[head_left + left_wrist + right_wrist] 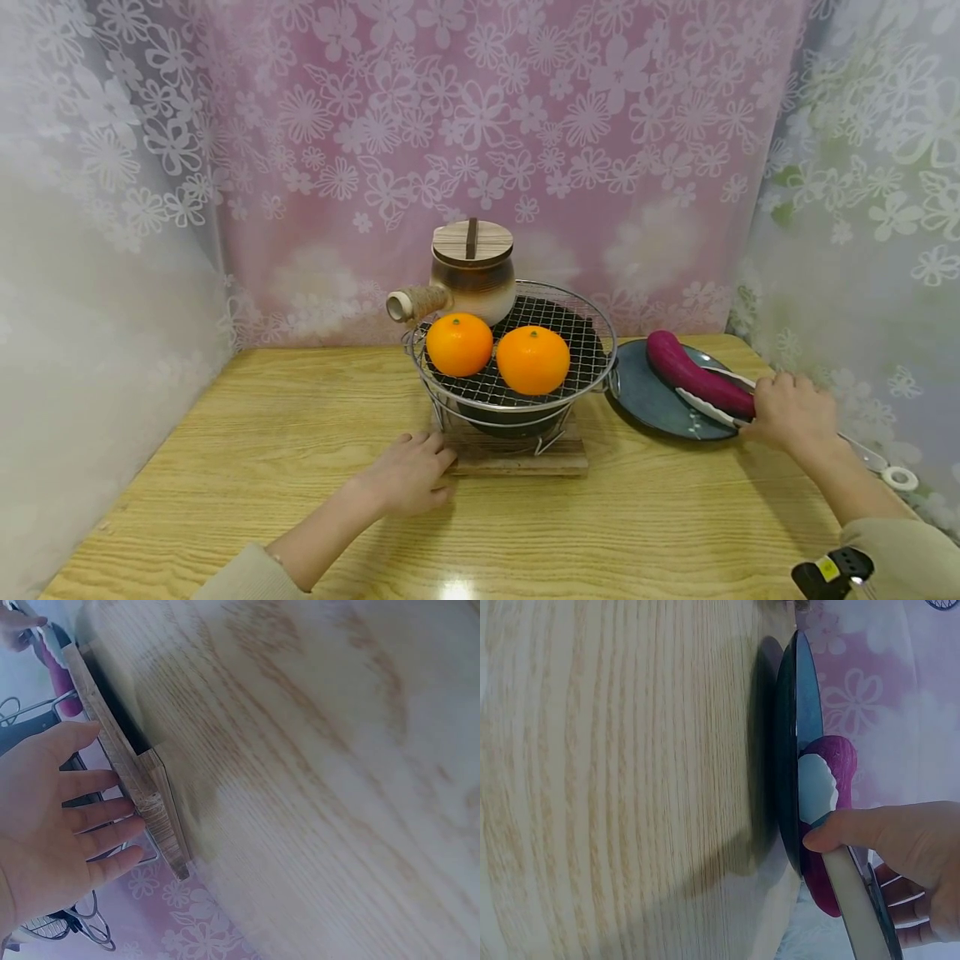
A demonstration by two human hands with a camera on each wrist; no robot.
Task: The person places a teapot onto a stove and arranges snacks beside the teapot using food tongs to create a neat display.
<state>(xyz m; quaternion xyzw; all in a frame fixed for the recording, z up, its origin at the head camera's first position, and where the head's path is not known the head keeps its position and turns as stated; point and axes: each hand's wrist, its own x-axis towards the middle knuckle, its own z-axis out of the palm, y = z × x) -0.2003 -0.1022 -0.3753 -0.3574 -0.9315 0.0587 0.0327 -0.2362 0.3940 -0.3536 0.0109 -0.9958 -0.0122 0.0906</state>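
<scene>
At the right, my right hand (795,410) grips a pair of tongs (855,900), thumb on one arm and fingers curled round the other side. The tongs' white scalloped tips (708,408) lie on both sides of a purple eggplant (686,375) on a blue-grey plate (637,392). My left hand (412,473) is at the front left corner of a wooden board (517,462) under a small grill. In the left wrist view the fingers (97,780) are spread and nearly straight beside the board's edge.
The round wire grill rack (570,392) carries two oranges, one left (459,345) and one right (533,360). Behind them stands a brown and cream pot (480,292) with a wooden lid and a side handle pointing left. Floral curtains (480,125) close off the table's back and sides.
</scene>
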